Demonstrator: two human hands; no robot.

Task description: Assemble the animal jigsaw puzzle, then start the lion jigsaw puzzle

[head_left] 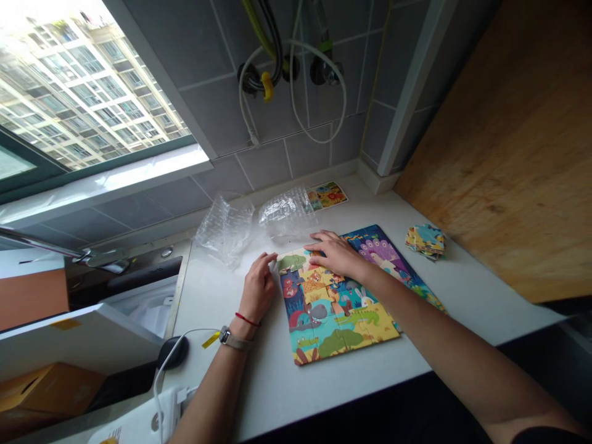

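A cartoon-animal jigsaw puzzle (337,320) lies on the white counter, its pieces mostly joined. My right hand (337,253) rests over its upper part with fingers spread and fingertips on the pieces, hiding some of the top edge. Beside the upper left corner is my left hand (259,283), its index finger stretched to the corner and its other fingers loosely bent; nothing shows in it. Partly behind the right forearm and under the first puzzle's edge lies a second, dark blue puzzle (377,243) with a purple peacock-like figure.
Loose puzzle pieces (425,240) are stacked at the right. Crumpled clear plastic bags (226,228) and a small picture card (327,195) lie at the back. On the left are a sink (184,271), a faucet (108,259), a black mouse (173,353) and a white cable (160,385).
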